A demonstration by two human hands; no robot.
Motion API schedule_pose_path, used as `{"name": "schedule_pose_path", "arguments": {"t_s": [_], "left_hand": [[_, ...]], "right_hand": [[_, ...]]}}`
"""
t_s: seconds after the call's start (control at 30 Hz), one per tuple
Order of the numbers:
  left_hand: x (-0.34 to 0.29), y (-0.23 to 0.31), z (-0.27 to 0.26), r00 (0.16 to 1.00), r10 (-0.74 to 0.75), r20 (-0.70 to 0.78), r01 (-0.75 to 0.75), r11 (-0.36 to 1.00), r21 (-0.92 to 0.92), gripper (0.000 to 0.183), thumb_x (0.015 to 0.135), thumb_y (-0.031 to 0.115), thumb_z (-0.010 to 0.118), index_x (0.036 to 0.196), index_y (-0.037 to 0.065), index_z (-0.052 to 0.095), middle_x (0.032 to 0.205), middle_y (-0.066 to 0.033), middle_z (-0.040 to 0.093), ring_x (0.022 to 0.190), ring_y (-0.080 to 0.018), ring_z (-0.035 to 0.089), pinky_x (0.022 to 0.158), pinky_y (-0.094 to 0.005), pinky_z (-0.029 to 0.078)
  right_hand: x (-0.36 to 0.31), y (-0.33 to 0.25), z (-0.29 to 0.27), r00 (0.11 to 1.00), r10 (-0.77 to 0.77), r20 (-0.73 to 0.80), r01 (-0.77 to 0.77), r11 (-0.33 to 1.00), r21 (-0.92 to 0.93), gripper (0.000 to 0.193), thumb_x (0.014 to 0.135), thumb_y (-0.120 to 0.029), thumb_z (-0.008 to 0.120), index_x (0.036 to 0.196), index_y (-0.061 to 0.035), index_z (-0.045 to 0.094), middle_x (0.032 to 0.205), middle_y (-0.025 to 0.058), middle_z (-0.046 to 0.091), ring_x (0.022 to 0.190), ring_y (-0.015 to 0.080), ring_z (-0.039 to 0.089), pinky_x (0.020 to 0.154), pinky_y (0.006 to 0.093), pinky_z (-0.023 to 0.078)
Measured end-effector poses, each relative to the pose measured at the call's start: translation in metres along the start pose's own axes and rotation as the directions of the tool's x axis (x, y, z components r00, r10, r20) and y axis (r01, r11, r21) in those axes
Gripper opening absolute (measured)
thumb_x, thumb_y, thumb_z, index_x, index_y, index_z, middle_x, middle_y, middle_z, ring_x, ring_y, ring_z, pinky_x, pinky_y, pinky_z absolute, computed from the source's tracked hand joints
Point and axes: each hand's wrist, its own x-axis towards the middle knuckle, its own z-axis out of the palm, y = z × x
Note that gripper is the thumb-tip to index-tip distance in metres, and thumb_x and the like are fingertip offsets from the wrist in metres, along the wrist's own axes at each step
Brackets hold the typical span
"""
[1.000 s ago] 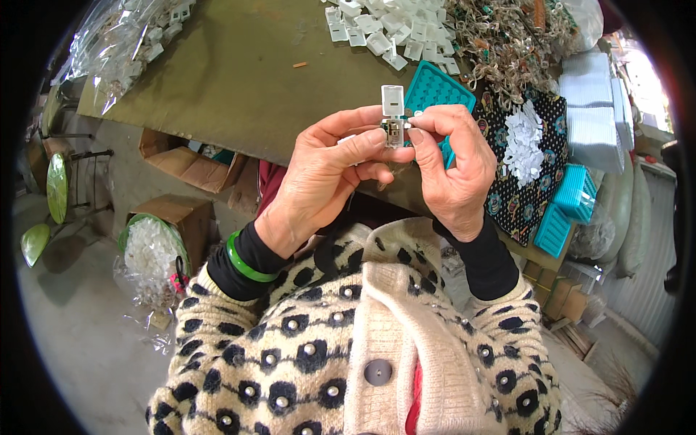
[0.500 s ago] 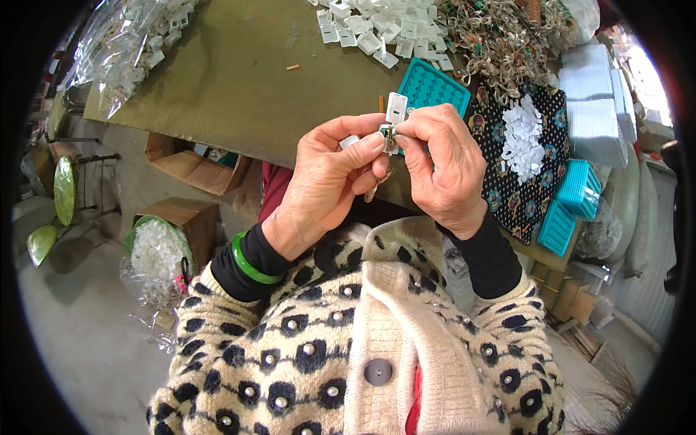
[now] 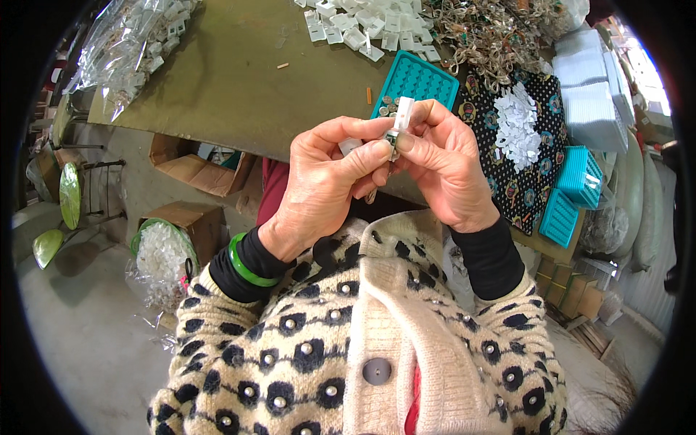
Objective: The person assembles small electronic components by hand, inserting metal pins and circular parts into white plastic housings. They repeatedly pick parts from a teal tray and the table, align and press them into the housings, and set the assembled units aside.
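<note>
A small white plastic case (image 3: pixel 406 110) stands up between my two hands, just over the table's near edge. At its lower end is a small green and metallic part (image 3: pixel 392 136), mostly covered by fingertips. My left hand (image 3: pixel 313 174) pinches this part between thumb and fingers, and a second white piece (image 3: pixel 349 146) shows behind its thumb. My right hand (image 3: pixel 453 170) is closed on the case, its thumb pressed at the lower end and its fingers behind. Just beyond the hands, a teal tray (image 3: pixel 428 76) with round pockets holds several silvery discs (image 3: pixel 386 106).
White plastic cases (image 3: pixel 370 22) lie heaped at the far edge, beside a tangle of wired parts (image 3: pixel 493 36). White flat pieces (image 3: pixel 517 127) rest on a dark patterned cloth (image 3: pixel 547 94) at right, near stacked teal trays (image 3: pixel 582 176). A clear bag (image 3: pixel 138 47) lies far left.
My right thumb has come down against the lower end of the case, its fingers now behind it. The case leans more to the right. The whole view has shifted slightly.
</note>
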Motion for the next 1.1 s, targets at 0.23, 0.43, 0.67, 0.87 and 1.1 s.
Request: {"name": "schedule_pose_path", "arguments": {"t_s": [0.23,0.43,0.67,0.87,1.1], "left_hand": [[-0.001,-0.001,0.000,0.997,-0.076,0.001,0.076,0.997,-0.034,0.022,0.092,0.006,0.068,0.112,0.000,0.063,0.086,-0.0073,0.068,0.068,-0.0107,0.063,0.048,-0.0185,0.042],[-0.002,-0.001,-0.007,0.991,-0.100,0.086,0.110,0.986,-0.124,0.021,0.092,0.006,0.067,0.111,-0.001,0.062,0.096,-0.0093,0.069,0.077,-0.0141,0.068,0.047,-0.0191,0.042],[-0.004,0.000,-0.014,0.981,-0.118,0.154,0.147,0.970,-0.193,0.021,0.092,0.006,0.067,0.111,-0.001,0.062,0.095,-0.0090,0.069,0.073,-0.0122,0.067,0.048,-0.0188,0.043],[-0.011,-0.008,-0.013,0.992,-0.036,0.124,0.064,0.970,-0.234,0.021,0.089,0.003,0.069,0.110,0.001,0.063,0.089,-0.0048,0.066,0.061,-0.0056,0.053,0.050,-0.0182,0.043],[-0.004,-0.008,-0.024,0.989,-0.059,0.134,0.093,0.959,-0.266,0.023,0.092,0.012,0.068,0.112,0.004,0.062,0.098,-0.0055,0.067,0.077,-0.0095,0.063,0.060,-0.0215,0.053]], "right_hand": [[-0.004,0.001,0.007,0.973,-0.226,-0.046,0.207,0.943,-0.261,0.033,0.093,-0.003,0.064,0.125,0.0033,0.055,0.105,0.0087,0.066,0.093,0.0123,0.063,0.081,0.0261,0.054],[-0.004,0.006,0.007,0.899,-0.433,-0.068,0.346,0.797,-0.495,0.023,0.093,-0.002,0.064,0.116,0.0037,0.062,0.100,0.0076,0.070,0.084,0.0101,0.065,0.075,0.0229,0.054],[-0.007,0.016,0.015,0.803,-0.596,-0.020,0.437,0.610,-0.661,0.013,0.090,0.000,0.068,0.102,0.0007,0.063,0.091,0.0060,0.070,0.078,0.0075,0.066,0.070,0.0232,0.055],[0.010,0.025,0.015,0.415,-0.803,0.427,0.688,-0.030,-0.726,0.016,0.083,0.009,0.066,0.095,0.0004,0.061,0.087,0.0143,0.070,0.075,0.0252,0.070,0.068,0.0337,0.058],[-0.002,0.028,0.020,0.686,-0.636,0.352,0.638,0.295,-0.711,0.024,0.083,0.003,0.065,0.107,0.0000,0.061,0.101,0.0135,0.061,0.091,0.0254,0.058,0.083,0.0341,0.048]]}}
